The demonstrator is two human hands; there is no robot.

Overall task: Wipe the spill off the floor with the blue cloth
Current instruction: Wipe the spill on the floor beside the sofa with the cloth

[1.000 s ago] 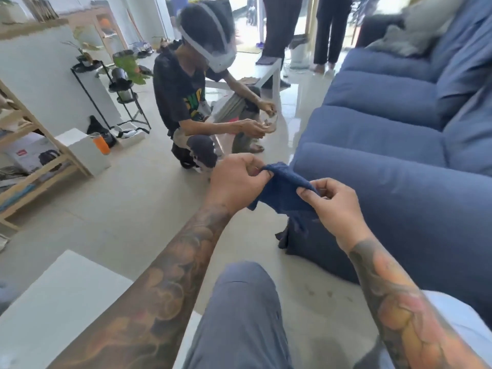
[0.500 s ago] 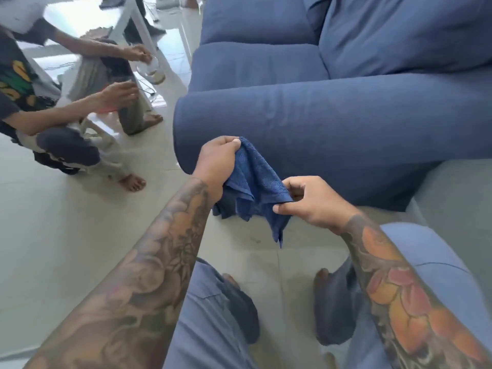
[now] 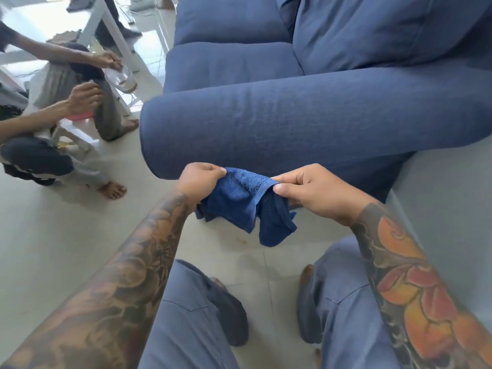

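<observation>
The blue cloth hangs in the air between my two hands, in front of the sofa arm. My left hand pinches its left end. Its right top corner is pinched by my right hand, and the loose folds droop below. Under the cloth, a faint brownish smear marks the pale floor tiles. My knees in blue-grey trousers frame the floor below.
A blue sofa fills the right and top. At the left a crouching person holds a clear glass beside a white table leg. A grey surface lies at the right.
My view has swung down and right, from the crouching person toward the floor by the sofa. Both hands have pulled apart, stretching the cloth's top edge between them.
</observation>
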